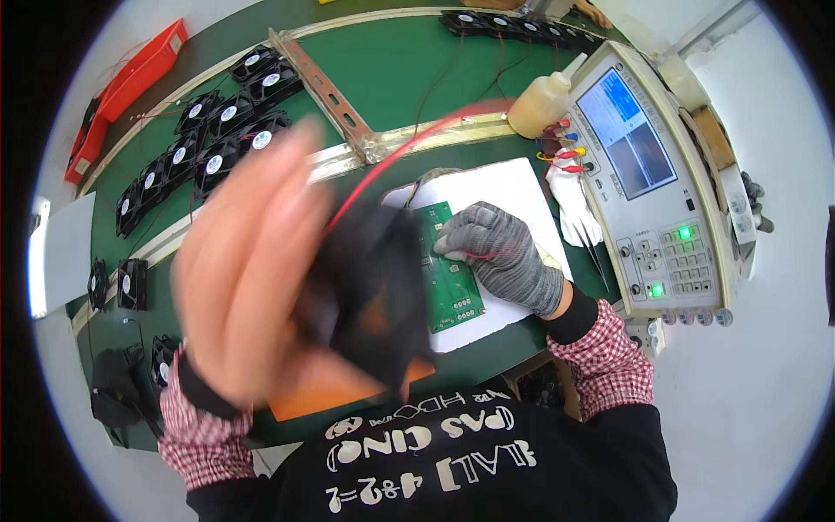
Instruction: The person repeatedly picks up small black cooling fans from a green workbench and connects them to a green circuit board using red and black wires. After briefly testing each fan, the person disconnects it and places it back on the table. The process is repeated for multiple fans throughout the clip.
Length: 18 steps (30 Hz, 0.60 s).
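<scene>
Close to the camera and smeared by motion, my bare left hand point(243, 270) is closed around a black cooling fan point(374, 287). A red wire point(396, 157) arcs up from beside the fan toward the back right. My right hand point(500, 252), in a grey knit glove, rests at the right edge of a green circuit board point(457, 300). Its thumb and fingers are pinched together, with a thin red lead point(487, 256) at their tips. The board lies on a white sheet point(526, 196); the fan hides part of its left side.
A test instrument point(661, 226) with a lit screen stands at right, beside a squeeze bottle point(539, 103) and tweezers point(596, 254). Several black fans point(230, 113) sit back left, near a slotted metal bar point(322, 87) and red bins point(139, 74). An orange mat point(317, 398) lies in front.
</scene>
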### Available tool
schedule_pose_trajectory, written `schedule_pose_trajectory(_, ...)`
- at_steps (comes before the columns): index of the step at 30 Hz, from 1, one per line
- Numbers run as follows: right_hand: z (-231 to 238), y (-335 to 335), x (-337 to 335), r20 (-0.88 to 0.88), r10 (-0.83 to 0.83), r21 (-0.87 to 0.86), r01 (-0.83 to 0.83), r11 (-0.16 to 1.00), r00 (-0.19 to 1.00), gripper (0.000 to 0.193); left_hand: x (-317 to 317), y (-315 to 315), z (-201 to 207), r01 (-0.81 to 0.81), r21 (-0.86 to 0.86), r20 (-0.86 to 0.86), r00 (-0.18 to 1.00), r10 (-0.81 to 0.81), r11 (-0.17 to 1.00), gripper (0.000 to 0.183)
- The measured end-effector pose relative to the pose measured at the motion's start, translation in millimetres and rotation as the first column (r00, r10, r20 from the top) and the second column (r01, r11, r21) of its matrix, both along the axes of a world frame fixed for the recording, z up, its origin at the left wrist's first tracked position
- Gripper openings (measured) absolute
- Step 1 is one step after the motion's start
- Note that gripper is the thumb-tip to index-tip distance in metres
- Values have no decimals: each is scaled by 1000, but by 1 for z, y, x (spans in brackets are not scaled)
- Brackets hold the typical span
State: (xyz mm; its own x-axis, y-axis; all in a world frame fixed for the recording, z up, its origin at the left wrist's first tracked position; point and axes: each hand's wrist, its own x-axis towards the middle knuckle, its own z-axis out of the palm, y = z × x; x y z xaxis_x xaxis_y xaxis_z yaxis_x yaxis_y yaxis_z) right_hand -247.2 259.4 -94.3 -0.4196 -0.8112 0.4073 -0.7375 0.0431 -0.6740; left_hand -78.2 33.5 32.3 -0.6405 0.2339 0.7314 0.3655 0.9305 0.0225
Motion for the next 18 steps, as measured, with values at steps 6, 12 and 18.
schedule_pose_trajectory(6,7,-5,5,159,-27,-121,46,992,987,15,-91,-113,-65,-489,-133,401,769,498,862,99)
schedule_pose_trajectory(12,9,0,5,36,-123,-263,128,956,992,32,-81,-94,-56,-228,-93,415,876,246,969,69)
schedule_pose_trajectory(18,40,-18,39,-173,345,-43,-357,933,922,63,13,37,-24,649,-77,592,640,-489,757,32)
